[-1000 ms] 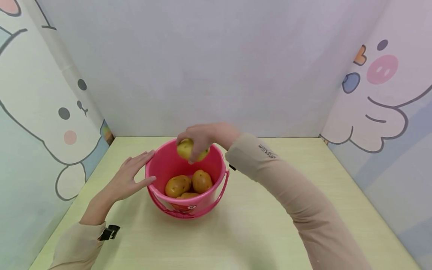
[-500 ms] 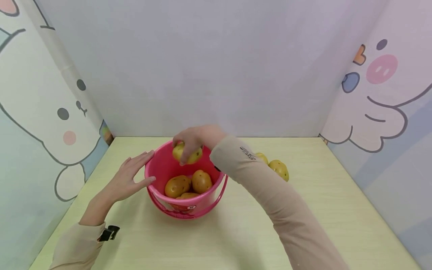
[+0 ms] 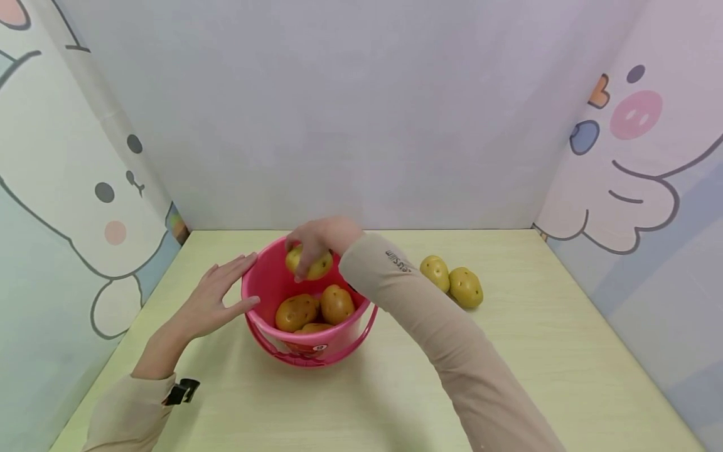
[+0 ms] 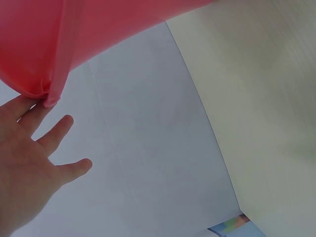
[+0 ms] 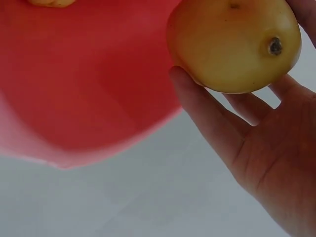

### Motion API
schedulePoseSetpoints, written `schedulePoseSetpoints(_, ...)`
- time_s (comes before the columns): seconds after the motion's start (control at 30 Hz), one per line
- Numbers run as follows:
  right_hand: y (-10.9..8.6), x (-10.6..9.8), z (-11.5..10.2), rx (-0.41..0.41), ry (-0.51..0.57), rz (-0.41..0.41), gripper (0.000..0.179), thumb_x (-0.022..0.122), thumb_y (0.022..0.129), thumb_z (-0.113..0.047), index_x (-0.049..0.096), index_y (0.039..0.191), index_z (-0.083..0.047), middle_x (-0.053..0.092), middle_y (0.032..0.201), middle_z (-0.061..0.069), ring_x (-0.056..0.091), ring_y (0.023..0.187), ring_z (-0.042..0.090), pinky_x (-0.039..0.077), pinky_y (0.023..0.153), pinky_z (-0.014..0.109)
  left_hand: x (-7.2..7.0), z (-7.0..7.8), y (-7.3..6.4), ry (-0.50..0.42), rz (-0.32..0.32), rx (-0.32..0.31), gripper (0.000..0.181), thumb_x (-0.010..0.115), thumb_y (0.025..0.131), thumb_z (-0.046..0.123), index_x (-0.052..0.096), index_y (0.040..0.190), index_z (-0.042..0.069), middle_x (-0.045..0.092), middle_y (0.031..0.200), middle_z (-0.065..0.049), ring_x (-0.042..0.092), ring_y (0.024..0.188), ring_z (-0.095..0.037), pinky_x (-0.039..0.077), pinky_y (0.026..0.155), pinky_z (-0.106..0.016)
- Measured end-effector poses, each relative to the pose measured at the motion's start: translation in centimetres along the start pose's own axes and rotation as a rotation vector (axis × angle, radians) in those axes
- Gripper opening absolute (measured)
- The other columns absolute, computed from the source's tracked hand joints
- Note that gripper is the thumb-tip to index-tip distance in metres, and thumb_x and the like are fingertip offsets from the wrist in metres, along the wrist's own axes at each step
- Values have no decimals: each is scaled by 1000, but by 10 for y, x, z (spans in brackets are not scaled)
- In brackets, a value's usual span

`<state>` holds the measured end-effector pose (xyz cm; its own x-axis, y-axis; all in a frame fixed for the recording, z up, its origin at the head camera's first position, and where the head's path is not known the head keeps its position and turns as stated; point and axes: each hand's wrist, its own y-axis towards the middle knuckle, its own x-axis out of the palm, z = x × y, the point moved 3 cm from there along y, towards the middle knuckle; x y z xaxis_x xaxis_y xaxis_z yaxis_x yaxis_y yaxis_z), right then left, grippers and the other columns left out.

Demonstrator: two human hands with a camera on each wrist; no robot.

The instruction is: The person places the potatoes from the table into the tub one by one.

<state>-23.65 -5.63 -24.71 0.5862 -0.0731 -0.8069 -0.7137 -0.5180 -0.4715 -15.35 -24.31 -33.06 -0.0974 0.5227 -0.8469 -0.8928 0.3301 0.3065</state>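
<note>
Head view bright, evenly lit, soft shadows on pale yellow wood-grain tabletop (image 3: 508,376); wrist views dimmer, greyer, rim of round pink plastic bucket (image 5: 59,153) blurred in the right-wrist one.

From above, the head view faces forward and down on the left fingers (image 3: 233,267) and right fingers (image 3: 307,252); each wrist view looks closely toward its own; all three share the bucket (image 3: 282,282) beside them.

Cartoon-printed side walls (image 3: 615,182) flank a pale wooden tabletop (image 3: 508,364)
</note>
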Motion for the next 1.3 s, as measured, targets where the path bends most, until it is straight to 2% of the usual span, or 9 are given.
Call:
schedulePoseSetpoints(0.2, -1, -1, 3, -10, -9, 16, 74, 81, 59, -28, 43, 122, -34, 43, 111, -4, 39, 100, 19, 50, 56, 30, 0, 1, 0, -2, 2, -2, 74, 67, 75, 26, 30, 137, 10, 35, 134, -17, 25, 122, -37, 13, 93, -63)
schedulePoseSetpoints(0.5, -3, -12, 13, -112, -47, 70, 71, 80, 61, -30, 45, 123, -31, 43, 121, -2, 38, 105, 17, 50, 58, 27, 1, -2, 0, 8, 6, 9, 73, 64, 77, 31, 30, 138, 11, 35, 134, -16, 25, 123, -36, 13, 93, -63)
schedulePoseSetpoints(0.7, -3, -18, 24, -233, -64, 125, 69, 80, 61, -30, 47, 121, -27, 44, 120, -1, 39, 106, 16, 49, 61, 25, 1, -3, 0, 2, 14, 22, 72, 64, 77, 33, 30, 138, 11, 35, 134, -16, 25, 123, -35, 12, 94, -62)
schedulePoseSetpoints(0.83, -2, -23, 31, -330, -157, 164, 63, 76, 66, -31, 48, 122, -21, 46, 120, 0, 41, 108, 17, 47, 71, 25, 1, -3, 0, 2, 17, 22, 73, 64, 77, 32, 30, 138, 11, 35, 134, -16, 25, 123, -36, 12, 94, -62)
schedulePoseSetpoints(1.07, -7, -30, 56, -422, -209, 264, 60, 73, 70, -34, 49, 123, -18, 46, 119, -1, 41, 108, 14, 45, 79, 28, 1, -2, 0, 3, 23, 25, 73, 65, 76, 30, 30, 138, 10, 35, 134, -17, 26, 122, -36, 12, 94, -62)
schedulePoseSetpoints(1.3, -16, -32, 90, -467, -230, 370, 57, 70, 73, -36, 50, 123, -18, 45, 123, 1, 40, 111, 16, 42, 85, 33, 2, -2, 0, 10, 17, 11, 74, 66, 75, 29, 29, 138, 11, 34, 135, -17, 25, 122, -36, 12, 94, -62)
